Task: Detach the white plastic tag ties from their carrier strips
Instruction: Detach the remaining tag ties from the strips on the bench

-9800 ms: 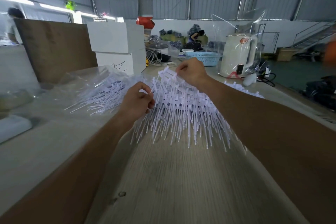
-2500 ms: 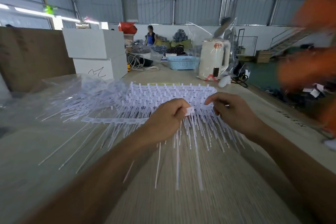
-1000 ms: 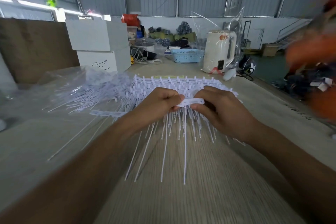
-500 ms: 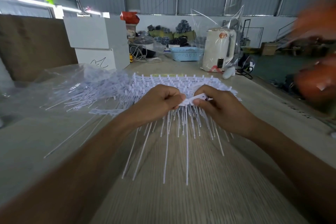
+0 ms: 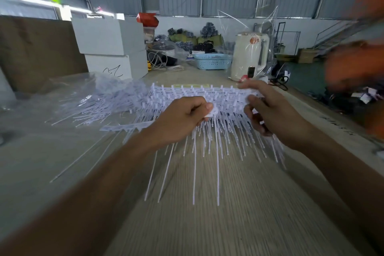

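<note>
Lower white box [image 5: 116, 66]: black handwritten scrawl, not legible.
Kettle [image 5: 249, 56]: round red-orange emblem, unreadable.
Bench [image 5: 336, 127]: dark marks at right edge, blurred.

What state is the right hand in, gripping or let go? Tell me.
Let go. The right hand has its fingers loosely spread over the stack of tie strips, pinching nothing, while the left hand pinches a white strip piece.
</note>
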The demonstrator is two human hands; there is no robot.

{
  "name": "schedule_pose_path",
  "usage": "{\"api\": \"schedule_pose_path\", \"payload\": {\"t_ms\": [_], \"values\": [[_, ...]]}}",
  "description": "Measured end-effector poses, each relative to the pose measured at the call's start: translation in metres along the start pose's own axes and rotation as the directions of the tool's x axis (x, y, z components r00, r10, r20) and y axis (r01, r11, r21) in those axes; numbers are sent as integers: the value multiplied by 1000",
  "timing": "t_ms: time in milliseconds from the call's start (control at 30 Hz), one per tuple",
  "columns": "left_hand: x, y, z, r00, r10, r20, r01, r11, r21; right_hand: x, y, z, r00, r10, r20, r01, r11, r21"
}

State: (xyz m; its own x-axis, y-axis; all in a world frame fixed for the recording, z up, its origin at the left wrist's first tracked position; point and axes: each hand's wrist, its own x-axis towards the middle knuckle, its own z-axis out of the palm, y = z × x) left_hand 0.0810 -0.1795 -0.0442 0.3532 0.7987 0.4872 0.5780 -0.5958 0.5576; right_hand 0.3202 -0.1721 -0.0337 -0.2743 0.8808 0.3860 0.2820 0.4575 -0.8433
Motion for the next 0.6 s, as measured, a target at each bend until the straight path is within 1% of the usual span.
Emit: {"api": "schedule_pose_path", "payload": {"t_ms": [100,233,333,400,500,533,600], "values": [[-1,0,3,1000,-3,17,3,1000,11,-1,-7,9,999,-35,10,34,999,16],[-1,-3,0,999,-40,24,40,999,-28,0,-10,15,999,32,-40,-24,981,191],[1,-4,-2,995,-73,66,78,994,-78,0,-12,16,999,-9,-52,22,965,261],[2,-4,-4,993,-87,83,96,990,-105,1,-11,15,998,-3,-68,27,933,359],[3,-3,-4,991,-89,102,99,991,-92,1,-12,15,997,31,-72,14,835,551],[3,-3,-4,991,-87,104,96,992,-81,0,-12,16,998,26,-65,16,813,582],[3,-5,-3,991,-83,103,91,993,-70,-2,-9,23,999,10,-53,21,835,550]]}}
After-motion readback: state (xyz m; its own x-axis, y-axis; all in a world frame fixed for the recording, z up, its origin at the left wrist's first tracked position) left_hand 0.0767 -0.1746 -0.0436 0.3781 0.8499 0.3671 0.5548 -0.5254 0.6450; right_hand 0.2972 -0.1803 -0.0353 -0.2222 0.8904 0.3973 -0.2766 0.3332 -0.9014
